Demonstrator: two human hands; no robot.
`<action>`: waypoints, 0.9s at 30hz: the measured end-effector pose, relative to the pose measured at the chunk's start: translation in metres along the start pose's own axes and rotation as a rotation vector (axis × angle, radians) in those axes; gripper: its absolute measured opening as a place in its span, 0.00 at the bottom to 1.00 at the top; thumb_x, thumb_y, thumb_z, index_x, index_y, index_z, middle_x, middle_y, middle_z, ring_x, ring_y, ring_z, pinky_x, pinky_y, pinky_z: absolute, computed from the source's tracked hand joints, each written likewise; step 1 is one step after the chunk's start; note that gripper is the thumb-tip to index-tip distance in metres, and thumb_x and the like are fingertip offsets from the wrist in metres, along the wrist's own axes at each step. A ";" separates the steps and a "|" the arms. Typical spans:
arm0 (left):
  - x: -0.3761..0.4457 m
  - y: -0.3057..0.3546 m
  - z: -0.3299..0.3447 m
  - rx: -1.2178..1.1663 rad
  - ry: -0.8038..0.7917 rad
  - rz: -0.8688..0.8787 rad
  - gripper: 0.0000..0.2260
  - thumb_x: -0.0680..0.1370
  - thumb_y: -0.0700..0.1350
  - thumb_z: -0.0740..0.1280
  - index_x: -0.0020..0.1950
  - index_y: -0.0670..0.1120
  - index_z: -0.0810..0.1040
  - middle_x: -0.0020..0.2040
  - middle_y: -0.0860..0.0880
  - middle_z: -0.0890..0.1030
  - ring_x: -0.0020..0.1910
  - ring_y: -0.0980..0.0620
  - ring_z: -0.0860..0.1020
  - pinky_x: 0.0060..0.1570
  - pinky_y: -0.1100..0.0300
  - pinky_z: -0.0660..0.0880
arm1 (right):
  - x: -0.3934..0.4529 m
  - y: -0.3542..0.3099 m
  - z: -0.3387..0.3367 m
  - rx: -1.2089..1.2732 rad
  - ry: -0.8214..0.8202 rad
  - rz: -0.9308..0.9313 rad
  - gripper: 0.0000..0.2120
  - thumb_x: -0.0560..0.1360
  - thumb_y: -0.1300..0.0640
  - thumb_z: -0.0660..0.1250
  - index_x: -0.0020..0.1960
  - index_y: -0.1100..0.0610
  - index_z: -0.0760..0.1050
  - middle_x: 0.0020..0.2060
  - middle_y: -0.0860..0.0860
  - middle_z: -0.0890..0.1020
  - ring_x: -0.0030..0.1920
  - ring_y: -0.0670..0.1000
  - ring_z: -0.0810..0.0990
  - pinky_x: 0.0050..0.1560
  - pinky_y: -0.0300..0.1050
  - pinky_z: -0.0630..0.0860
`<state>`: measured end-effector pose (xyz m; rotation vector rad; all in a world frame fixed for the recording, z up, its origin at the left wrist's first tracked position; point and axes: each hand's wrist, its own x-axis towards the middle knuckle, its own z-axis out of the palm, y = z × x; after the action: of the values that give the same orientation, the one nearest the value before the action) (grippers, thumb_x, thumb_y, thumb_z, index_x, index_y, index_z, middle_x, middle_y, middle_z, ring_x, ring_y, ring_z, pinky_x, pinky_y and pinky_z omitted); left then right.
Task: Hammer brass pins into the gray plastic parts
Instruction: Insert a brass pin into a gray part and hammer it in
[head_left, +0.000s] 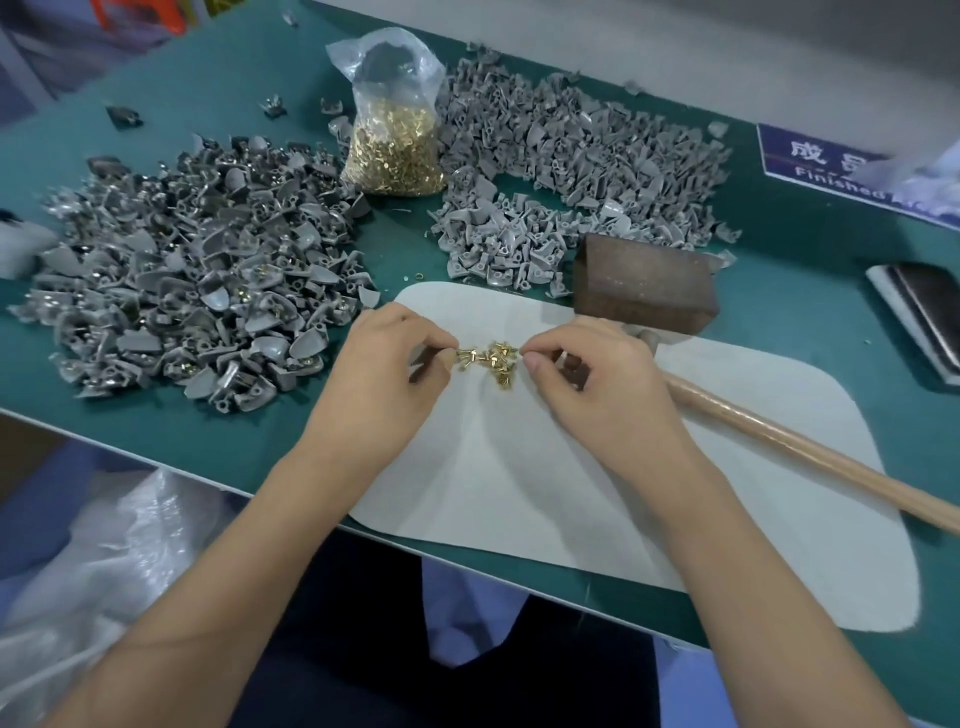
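The table (270, 78) has a matte teal surface, and a pale felt-like mat (597, 493) with rounded corners lies on it at lower centre of the frame. A small loose cluster of brass pins (493, 359), shiny and short with flat heads, sits on the mat just above centre. My left hand (387, 364) lies to the left of the cluster with fingers curled, thumb and forefinger pinching a pin at the cluster's left edge. My right hand (587, 366) lies to the right with fingers likewise curled, thumb and forefinger closed at the cluster's right edge; I cannot tell whether a pin is held there. The cluster lies directly between my two hands, touching the fingertips of both. A mallet (644, 283) rests at centre right, its dark brown block head on the upper right corner of the mat, its light wooden handle running to the right edge of the frame. A clear, crinkled plastic bag (392, 104) stands open at upper centre, its lower half filled with more brass pins. To its right lies a heap of gray plastic parts (571, 171), matte, small and curved. At left lies a second heap (197, 270) of gray parts, several showing brass fittings. A blue sign (831, 166) with white lettering lies at upper right, partly covered.
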<state>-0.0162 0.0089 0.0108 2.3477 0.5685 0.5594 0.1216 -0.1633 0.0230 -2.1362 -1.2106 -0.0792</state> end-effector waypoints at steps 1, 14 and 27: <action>0.001 0.000 -0.001 -0.001 -0.005 0.001 0.05 0.78 0.39 0.72 0.51 0.47 0.85 0.48 0.51 0.78 0.51 0.53 0.73 0.51 0.76 0.64 | 0.000 0.000 0.000 0.002 -0.002 0.007 0.04 0.77 0.60 0.73 0.47 0.53 0.85 0.40 0.46 0.82 0.43 0.45 0.76 0.48 0.34 0.67; 0.004 -0.009 0.000 0.024 0.018 -0.019 0.03 0.80 0.40 0.71 0.46 0.44 0.81 0.43 0.52 0.75 0.43 0.60 0.70 0.45 0.72 0.66 | 0.000 0.001 0.002 0.041 -0.015 0.044 0.05 0.78 0.58 0.72 0.48 0.50 0.84 0.41 0.43 0.83 0.44 0.46 0.78 0.49 0.43 0.73; 0.001 -0.012 -0.005 0.097 0.068 0.004 0.08 0.79 0.42 0.72 0.41 0.43 0.77 0.40 0.50 0.73 0.41 0.52 0.70 0.41 0.59 0.64 | 0.000 -0.004 -0.002 0.081 -0.038 0.076 0.04 0.78 0.56 0.71 0.49 0.50 0.85 0.42 0.45 0.83 0.44 0.47 0.78 0.49 0.51 0.76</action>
<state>-0.0208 0.0208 0.0063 2.4289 0.6347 0.6281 0.1189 -0.1626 0.0268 -2.1186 -1.1336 0.0428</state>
